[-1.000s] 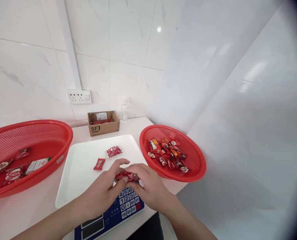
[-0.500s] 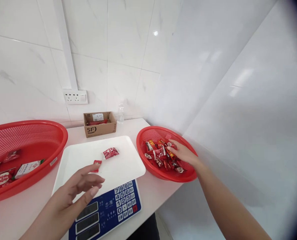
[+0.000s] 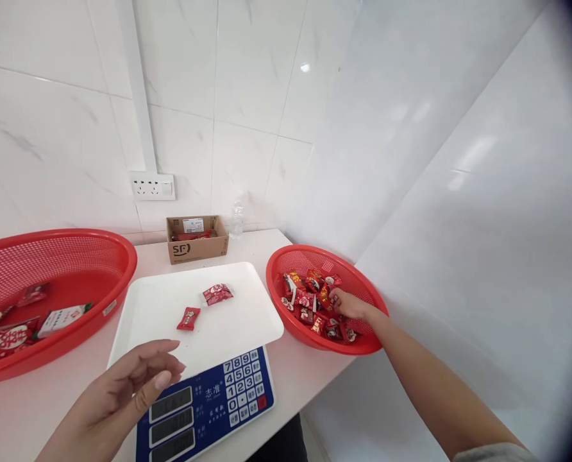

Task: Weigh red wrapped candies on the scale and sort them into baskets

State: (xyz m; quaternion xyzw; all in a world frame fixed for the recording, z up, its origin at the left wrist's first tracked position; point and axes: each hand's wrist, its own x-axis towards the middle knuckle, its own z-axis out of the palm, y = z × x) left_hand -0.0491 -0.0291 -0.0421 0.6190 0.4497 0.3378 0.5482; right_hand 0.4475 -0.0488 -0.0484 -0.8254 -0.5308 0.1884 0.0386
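My left hand (image 3: 117,391) hovers over the near left edge of a white-topped scale (image 3: 163,305), thumb apart from its half-bent fingers, holding nothing. Two red wrapped candies lie on the scale's pan: a smaller candy (image 3: 188,319) and a larger packet (image 3: 217,294) farther back. To the right, my right hand (image 3: 351,304) reaches into a red mesh basket (image 3: 370,292). Its fingers are closed among several red wrapped candies (image 3: 305,299); what the fingertips grip is hidden. Below the pan, a blue keypad panel (image 3: 213,407) shows, with displays partly behind my left hand.
A larger red basket (image 3: 122,247) on the left holds several packets, one of them a white packet (image 3: 62,319). Near the wall stand a small cardboard box (image 3: 199,249) with red items and a clear bottle (image 3: 236,221). The white table (image 3: 310,378) ends at the right.
My right hand's fingers have closed deeper among the candies, which have shifted. My left hand has drawn back slightly, uncovering the smaller candy. The view has turned slightly.
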